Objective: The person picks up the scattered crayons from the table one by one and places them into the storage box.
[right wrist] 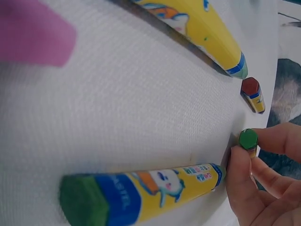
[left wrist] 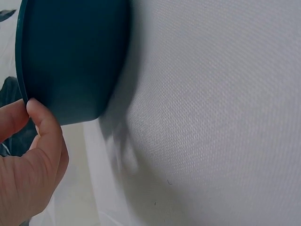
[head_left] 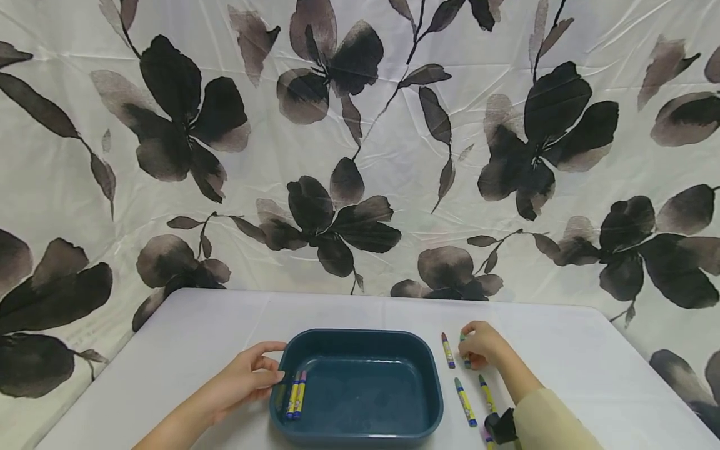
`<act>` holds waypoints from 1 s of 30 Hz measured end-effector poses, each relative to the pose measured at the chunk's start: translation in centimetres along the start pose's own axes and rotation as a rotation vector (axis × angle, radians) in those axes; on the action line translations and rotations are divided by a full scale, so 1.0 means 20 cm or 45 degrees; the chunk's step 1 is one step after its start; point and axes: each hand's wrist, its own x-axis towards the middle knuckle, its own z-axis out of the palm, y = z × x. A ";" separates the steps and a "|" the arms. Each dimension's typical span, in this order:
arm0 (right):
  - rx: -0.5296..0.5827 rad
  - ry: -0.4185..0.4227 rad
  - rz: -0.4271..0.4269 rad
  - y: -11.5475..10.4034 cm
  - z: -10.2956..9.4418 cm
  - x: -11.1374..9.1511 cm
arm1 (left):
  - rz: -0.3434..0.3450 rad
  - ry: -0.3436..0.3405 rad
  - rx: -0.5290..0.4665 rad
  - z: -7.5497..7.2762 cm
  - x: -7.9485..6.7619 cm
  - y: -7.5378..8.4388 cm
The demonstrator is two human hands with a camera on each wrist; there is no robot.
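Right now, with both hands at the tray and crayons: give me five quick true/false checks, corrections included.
1. The right hand pinches a green crayon. True.
2. The left hand touches the tray. True.
3. The tray holds four crayons. False: two crayons lie in it.
4. Every crayon is inside the tray. False: the dark red crayon lies on the table.
5. The backdrop has dark flowers on it. True.

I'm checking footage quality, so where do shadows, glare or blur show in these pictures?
Head view: glare streaks inside the blue tray, sheen on the floral backdrop; left wrist view: shadows beside the tray and left hand, on the white table; right wrist view: the pink crayon end is blurred.
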 end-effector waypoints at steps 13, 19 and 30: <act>0.179 -0.084 0.040 -0.02 -0.07 -0.02 | 0.014 -0.021 -0.005 0.00 0.00 0.02; 0.371 -0.147 0.014 -0.04 -0.10 -0.04 | 0.012 -0.018 0.006 0.00 0.00 0.00; 0.472 -0.259 -0.086 -0.10 -0.10 -0.12 | -0.008 0.003 0.012 0.00 -0.01 0.01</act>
